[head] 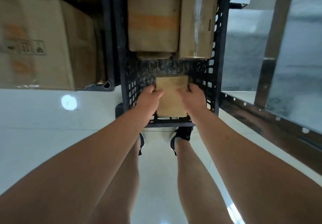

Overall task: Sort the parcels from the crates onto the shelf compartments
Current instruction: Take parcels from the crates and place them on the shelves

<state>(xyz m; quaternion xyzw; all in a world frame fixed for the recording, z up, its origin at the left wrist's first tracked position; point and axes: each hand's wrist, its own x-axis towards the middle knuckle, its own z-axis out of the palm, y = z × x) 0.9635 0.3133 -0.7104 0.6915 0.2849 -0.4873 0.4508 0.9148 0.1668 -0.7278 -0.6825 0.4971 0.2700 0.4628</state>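
Reaches down into the black crate (218, 70) with both arms outstretched; grips the small parcel (171, 93) with left hand (150, 96) and right hand (193, 97), fingers curled over its side edges.

Open crate floor (167, 67) separates the small parcel (171, 100) from 2 larger boxes (153, 20); crate walls (211, 77) close both sides.

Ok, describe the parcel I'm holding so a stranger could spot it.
Look in the black crate on the pale floor. At its near end, the left hand and right hand grip a small plain brown parcel. It is smaller than the orange-banded parcel and the shiny-taped parcel at the far end.
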